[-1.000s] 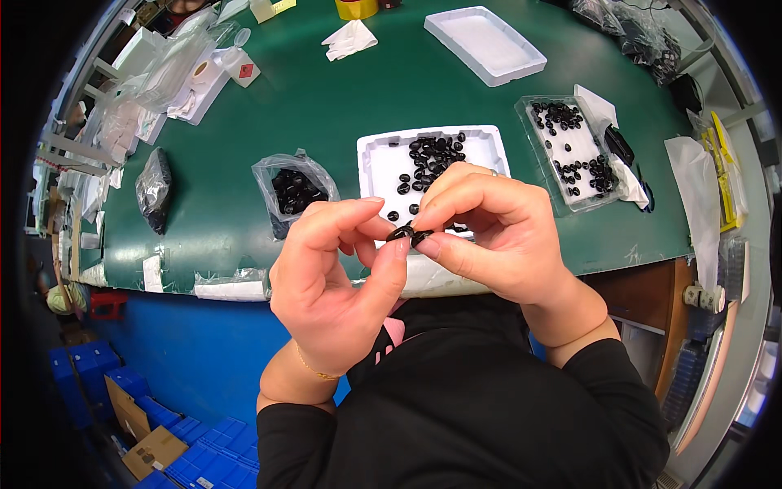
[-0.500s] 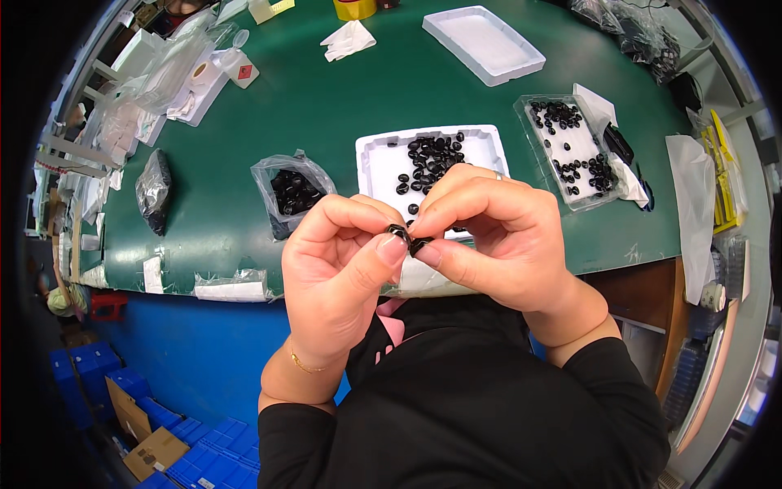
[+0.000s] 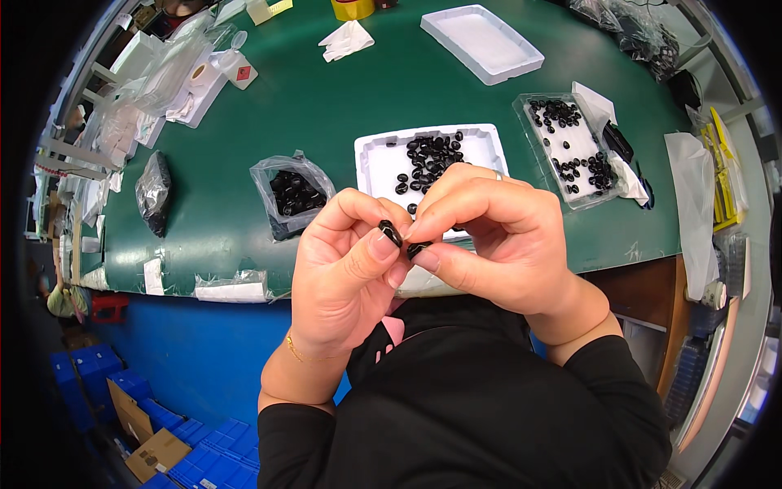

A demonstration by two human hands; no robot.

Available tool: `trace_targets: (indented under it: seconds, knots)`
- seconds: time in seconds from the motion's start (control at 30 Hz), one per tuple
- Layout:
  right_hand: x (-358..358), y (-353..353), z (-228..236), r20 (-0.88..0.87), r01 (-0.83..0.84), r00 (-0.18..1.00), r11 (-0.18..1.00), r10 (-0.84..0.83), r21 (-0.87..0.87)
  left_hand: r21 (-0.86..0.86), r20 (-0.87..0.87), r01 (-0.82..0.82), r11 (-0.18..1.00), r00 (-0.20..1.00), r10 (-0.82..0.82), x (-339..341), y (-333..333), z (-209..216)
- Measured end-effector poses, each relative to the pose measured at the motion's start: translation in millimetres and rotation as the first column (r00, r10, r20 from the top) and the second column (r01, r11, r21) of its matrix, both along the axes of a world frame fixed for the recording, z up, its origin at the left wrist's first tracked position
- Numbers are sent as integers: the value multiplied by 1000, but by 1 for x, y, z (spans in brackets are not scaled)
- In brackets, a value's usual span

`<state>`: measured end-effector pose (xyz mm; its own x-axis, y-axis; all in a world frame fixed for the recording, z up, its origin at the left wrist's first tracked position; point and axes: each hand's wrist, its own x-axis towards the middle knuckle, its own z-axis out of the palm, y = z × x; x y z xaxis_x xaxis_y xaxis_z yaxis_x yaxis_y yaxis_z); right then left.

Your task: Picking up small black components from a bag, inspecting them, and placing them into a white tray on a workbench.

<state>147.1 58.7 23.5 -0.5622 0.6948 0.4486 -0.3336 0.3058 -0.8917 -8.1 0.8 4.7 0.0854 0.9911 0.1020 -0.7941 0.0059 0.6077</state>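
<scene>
My left hand (image 3: 338, 265) pinches a small glossy black oval piece (image 3: 390, 233) between thumb and fingertips, tilted toward me. Close beside it, my right hand (image 3: 505, 236) grips a second small black piece (image 3: 418, 249), mostly covered by the thumb and index finger. The two pieces are a little apart. Behind the hands lies a white foam tray (image 3: 368, 163) with many loose black oval pieces (image 3: 432, 155) in it; its near part is hidden by my hands. An opened clear bag (image 3: 309, 167) of similar dark pieces stands to the left of it.
A clear tray (image 3: 533, 151) with white lining and black pieces lies to the right. On the green table (image 3: 342, 106) are another white tray (image 3: 482, 45), a white glove (image 3: 348, 39), a filled clear bag (image 3: 153, 191) and a white bottle (image 3: 238, 70). Blue crates (image 3: 216, 456) sit at lower left.
My left hand has turned and shifted slightly, and its black piece has tilted and moved a bit left, away from the other piece. My right hand has stayed nearly still.
</scene>
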Motion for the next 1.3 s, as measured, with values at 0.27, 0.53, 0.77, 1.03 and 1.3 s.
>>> trace_targets:
  seconds: [0.27, 0.53, 0.77, 1.03, 1.3]
  knots:
    - [-2, -1, 0, -8, 2, 1000, 1000, -2, -15, -15, 53, 51, 999, 997, -50, -3, 1, -2]
    - [-1, 3, -1, 42, 6, 999, 984, -14, 178, -66, 99, 84, 994, 992, -78, -2, 0, -4]
    - [-2, 3, -1, 79, 2, 997, 963, -24, 269, 60, -101, -5, 998, 995, 11, -4, 1, -8]
    - [2, 2, 3, 175, -26, 985, 997, 13, 71, 43, -120, -20, 999, 992, 25, -2, -1, -3]
    - [2, -1, 1, 139, -58, 987, 990, 76, -127, -27, -33, 5, 1000, 999, -6, -1, -3, 3]
